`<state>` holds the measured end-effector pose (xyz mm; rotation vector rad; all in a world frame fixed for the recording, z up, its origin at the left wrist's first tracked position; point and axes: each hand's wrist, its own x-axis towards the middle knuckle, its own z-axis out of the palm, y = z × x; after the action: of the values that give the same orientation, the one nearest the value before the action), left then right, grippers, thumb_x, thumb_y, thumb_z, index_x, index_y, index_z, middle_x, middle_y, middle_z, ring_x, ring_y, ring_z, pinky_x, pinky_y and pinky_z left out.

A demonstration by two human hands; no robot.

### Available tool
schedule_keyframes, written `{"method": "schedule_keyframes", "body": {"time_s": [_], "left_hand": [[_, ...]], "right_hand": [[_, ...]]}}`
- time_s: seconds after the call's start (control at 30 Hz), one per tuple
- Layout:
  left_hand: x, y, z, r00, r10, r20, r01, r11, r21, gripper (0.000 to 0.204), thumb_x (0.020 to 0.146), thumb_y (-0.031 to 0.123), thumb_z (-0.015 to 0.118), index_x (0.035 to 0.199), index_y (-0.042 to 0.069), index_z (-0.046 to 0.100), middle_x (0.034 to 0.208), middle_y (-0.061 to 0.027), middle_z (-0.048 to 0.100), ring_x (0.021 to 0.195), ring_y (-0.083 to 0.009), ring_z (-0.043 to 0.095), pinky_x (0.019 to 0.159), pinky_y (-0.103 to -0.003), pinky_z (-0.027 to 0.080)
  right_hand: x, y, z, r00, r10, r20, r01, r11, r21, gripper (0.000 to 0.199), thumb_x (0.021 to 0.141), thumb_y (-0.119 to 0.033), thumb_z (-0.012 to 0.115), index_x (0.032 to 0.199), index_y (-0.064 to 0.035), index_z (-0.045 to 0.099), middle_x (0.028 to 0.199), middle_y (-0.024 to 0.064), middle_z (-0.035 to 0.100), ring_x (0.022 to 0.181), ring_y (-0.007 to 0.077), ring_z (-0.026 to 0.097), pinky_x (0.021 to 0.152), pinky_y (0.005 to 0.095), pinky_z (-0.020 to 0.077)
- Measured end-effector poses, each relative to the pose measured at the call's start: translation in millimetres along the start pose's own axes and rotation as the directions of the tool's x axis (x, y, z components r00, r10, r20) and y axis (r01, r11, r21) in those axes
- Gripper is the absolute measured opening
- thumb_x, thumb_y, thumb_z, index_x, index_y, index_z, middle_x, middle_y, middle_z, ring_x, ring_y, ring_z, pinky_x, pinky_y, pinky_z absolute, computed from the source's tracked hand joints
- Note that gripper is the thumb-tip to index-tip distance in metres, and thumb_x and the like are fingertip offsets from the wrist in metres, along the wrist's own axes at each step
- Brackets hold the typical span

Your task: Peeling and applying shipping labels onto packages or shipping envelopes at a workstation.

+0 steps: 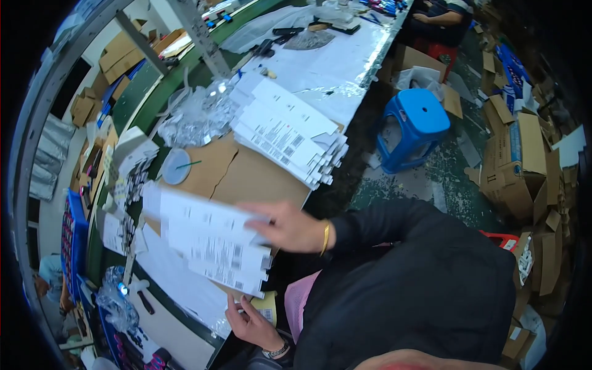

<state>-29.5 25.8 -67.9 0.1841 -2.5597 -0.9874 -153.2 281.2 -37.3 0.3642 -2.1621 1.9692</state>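
Note:
Flat white printed carton blanks (213, 243) lie fanned in a pile on brown cardboard in front of me. My right hand (283, 225), with a gold bangle at the wrist, is over the pile's right side. Motion smears its fingers, and the pile's far end is blurred too. By the near corner of the pile is my left hand (253, 324), wearing a watch, its fingers apart and slightly bent. Right beside its fingers a yellow label sheet (266, 308) shows, partly covered. Another stack of white carton blanks (287, 132) lies further up the table.
A round translucent lid (177, 166) with a thin green stick rests on the cardboard (246, 176). Clear plastic bags (200, 114) lie near it. Folded white boxes (132, 160) line the left side. A blue stool (413, 123) and cartons (515, 166) stand on the floor.

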Motion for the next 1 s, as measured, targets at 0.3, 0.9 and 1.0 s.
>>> {"method": "schedule_keyframes", "body": {"time_s": [0.3, 0.9, 1.0], "left_hand": [[3.0, 15.8, -6.1, 0.992, -0.094, 0.081, 0.114, 0.949, -0.295, 0.023, 0.111, 0.006, 0.072, 0.127, -0.008, 0.079, 0.080, -0.0033, 0.069, 0.068, -0.0075, 0.056, 0.062, -0.024, 0.043], [18.4, 56.6, -39.8, 0.983, 0.002, 0.182, 0.127, 0.709, -0.694, 0.019, 0.107, -0.004, 0.071, 0.124, -0.005, 0.080, 0.086, -0.0026, 0.073, 0.073, -0.0064, 0.063, 0.065, -0.023, 0.048], [21.0, 51.9, -40.8, 0.992, -0.087, 0.094, 0.128, 0.719, -0.683, 0.018, 0.107, -0.004, 0.072, 0.123, -0.005, 0.080, 0.089, -0.0020, 0.073, 0.073, -0.0044, 0.062, 0.064, -0.021, 0.046]], "right_hand": [[23.1, -19.3, -124.4, 0.892, 0.002, -0.453, -0.129, 0.960, -0.250, 0.039, 0.107, -0.013, 0.075, 0.145, -0.0014, 0.073, 0.124, 0.0114, 0.082, 0.107, 0.0126, 0.072, 0.092, 0.0309, 0.0584], [-7.6, -33.0, 21.9, 0.583, -0.089, 0.808, -0.139, 0.969, 0.206, 0.051, 0.098, -0.009, 0.085, 0.146, -0.0009, 0.067, 0.107, 0.0074, 0.076, 0.103, 0.0189, 0.072, 0.095, 0.0335, 0.0561], [-4.6, -30.0, 21.2, 0.517, 0.026, 0.855, -0.321, 0.933, 0.166, 0.048, 0.100, -0.009, 0.084, 0.144, -0.0015, 0.068, 0.104, 0.0046, 0.075, 0.099, 0.0141, 0.070, 0.093, 0.0305, 0.0554]]}}
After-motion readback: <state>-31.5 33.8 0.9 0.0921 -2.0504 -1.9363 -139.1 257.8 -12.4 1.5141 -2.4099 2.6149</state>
